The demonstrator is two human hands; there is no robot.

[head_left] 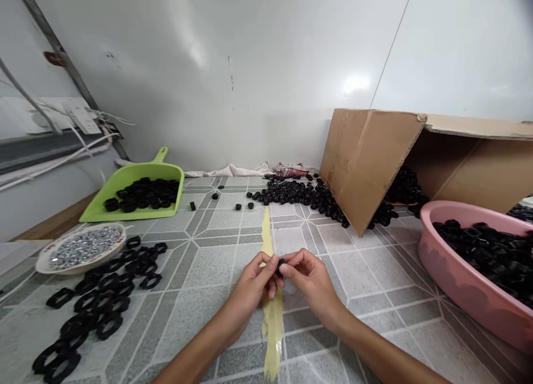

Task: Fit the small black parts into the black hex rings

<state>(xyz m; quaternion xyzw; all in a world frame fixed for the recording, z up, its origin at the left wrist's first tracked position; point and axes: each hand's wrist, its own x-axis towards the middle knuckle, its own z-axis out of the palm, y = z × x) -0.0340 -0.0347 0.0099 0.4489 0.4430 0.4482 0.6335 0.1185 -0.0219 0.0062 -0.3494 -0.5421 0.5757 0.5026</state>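
Between the fingertips of both hands is a small black ring-like part [280,267], partly covered by the fingers. My left hand [257,278] pinches it from the left, and my right hand [310,275] grips it from the right. Both hands are over a strip of yellow tape [272,339] on the tiled surface. Larger black rings [109,282] lie loose at the left. Beside them stands a white dish [112,249] full of small shiny metal pieces, which look like nuts.
A green dustpan [125,173] holds black parts at the back left. Small black pieces [291,192] are heaped along the wall. At the right, a cardboard box [366,156] lies on its side, spilling more, beside a pink basin [433,250] of black parts. Cables [83,145] run along the left wall.
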